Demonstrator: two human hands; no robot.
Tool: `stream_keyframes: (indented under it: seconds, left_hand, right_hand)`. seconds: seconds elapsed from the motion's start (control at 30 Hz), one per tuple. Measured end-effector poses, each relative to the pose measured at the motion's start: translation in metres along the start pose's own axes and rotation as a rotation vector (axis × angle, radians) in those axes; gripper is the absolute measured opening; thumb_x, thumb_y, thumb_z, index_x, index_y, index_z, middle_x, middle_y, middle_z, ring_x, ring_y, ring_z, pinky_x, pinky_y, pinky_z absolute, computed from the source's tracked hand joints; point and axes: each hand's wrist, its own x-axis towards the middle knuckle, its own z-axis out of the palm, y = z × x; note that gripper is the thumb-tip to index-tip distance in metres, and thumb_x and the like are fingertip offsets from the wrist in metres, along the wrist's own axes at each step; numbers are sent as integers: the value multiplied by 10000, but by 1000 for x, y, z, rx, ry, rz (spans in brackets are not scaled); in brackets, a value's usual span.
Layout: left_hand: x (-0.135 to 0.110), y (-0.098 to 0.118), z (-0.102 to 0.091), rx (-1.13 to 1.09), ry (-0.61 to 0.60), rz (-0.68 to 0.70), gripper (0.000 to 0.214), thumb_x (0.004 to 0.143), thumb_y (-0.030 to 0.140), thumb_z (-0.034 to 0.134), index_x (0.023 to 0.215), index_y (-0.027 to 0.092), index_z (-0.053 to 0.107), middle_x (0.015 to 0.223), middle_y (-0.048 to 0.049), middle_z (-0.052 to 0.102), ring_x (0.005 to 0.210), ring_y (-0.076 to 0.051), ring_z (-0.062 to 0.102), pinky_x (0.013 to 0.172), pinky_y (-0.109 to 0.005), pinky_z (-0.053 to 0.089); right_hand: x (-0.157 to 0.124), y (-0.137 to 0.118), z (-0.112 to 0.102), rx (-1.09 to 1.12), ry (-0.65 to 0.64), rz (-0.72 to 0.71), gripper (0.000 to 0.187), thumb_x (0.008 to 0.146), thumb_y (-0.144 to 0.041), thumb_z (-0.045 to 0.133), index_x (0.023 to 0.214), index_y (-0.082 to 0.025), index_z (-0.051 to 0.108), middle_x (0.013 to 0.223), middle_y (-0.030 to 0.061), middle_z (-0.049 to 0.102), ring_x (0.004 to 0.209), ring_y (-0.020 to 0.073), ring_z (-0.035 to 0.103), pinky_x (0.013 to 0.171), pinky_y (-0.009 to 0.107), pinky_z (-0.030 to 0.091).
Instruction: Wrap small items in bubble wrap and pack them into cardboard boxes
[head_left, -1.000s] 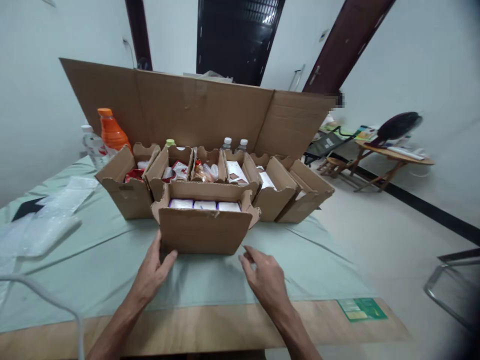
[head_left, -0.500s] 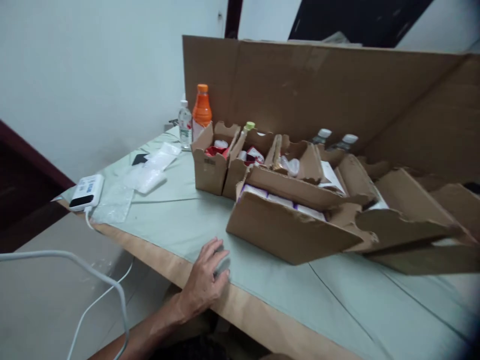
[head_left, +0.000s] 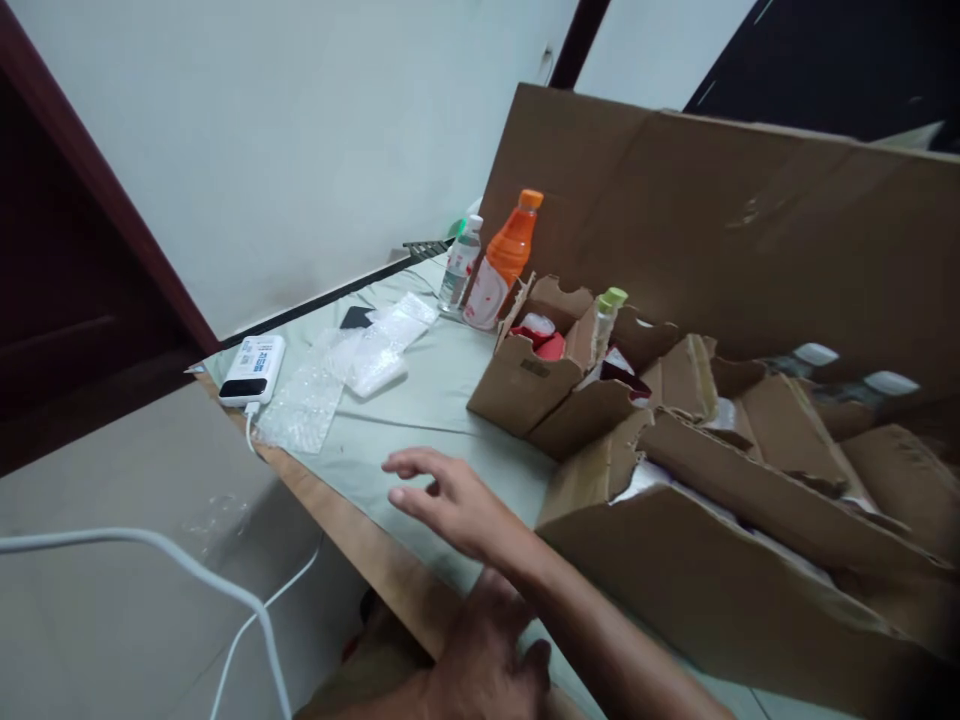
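My right hand (head_left: 442,500) reaches in from the right over the pale green cloth (head_left: 375,420). Its thumb and fingers are apart, with nothing between them, and point left toward the bubble wrap (head_left: 367,350). Lower down, my left hand (head_left: 487,640) is at the table's front edge, partly under the right forearm and blurred; how its fingers are set cannot be made out. Cut cardboard boxes (head_left: 525,390) stand to the right of both hands. A front cardboard box (head_left: 675,560) holds a row of white packs, and red packages (head_left: 551,345) show in the far one.
A white power bank (head_left: 253,370) with a plugged-in cable (head_left: 187,570) lies at the left corner. Behind the wrap are a black flat item (head_left: 356,317), a clear bottle (head_left: 459,265) and an orange drink bottle (head_left: 508,260). A tall cardboard panel (head_left: 675,220) stands behind the boxes.
The view has swung left, so the boxes sit further right. My right hand has come into view over the cloth. My left hand is now lower, partly behind the right forearm.
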Motion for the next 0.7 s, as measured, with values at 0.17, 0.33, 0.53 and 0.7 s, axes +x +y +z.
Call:
stream_keyframes:
  seconds: [0.17, 0.33, 0.53, 0.7]
  left_hand:
    - [0, -1, -4, -88, -72, -139, 735, 709, 113, 659, 1422, 262, 565, 1407, -108, 610, 1312, -384, 549, 1124, -554, 439]
    - [-18, 0, 9, -50, 24, -560, 578, 747, 257, 698, 1323, 232, 653, 1352, -133, 652, 1315, -417, 543, 1092, -556, 450]
    - [-6, 5, -4, -329, 75, -344, 411, 784, 240, 663, 1188, 218, 734, 1266, -136, 706, 1309, -378, 558, 1155, -502, 393]
    - [18, 2, -43, -865, 146, -534, 484, 867, 529, 600, 1228, 222, 697, 1221, -119, 736, 1209, -342, 649, 1093, -556, 464]
  right_hand:
    - [118, 12, 45, 126, -50, 241, 380, 785, -232, 748, 1162, -192, 715, 1026, 54, 725, 905, 201, 669, 741, 293, 529]
    - [171, 15, 79, 102, 79, 201, 209, 708, -159, 781, 903, -171, 705, 888, 12, 676, 931, 204, 633, 843, 307, 492]
    - [122, 6, 44, 200, 204, 129, 177, 753, -108, 666, 899, -205, 644, 776, -56, 597, 689, 110, 597, 645, 222, 497]
    - [-12, -10, -39, 494, 97, -20, 171, 752, -121, 616, 906, -180, 660, 755, -41, 604, 582, 72, 524, 512, 169, 415]
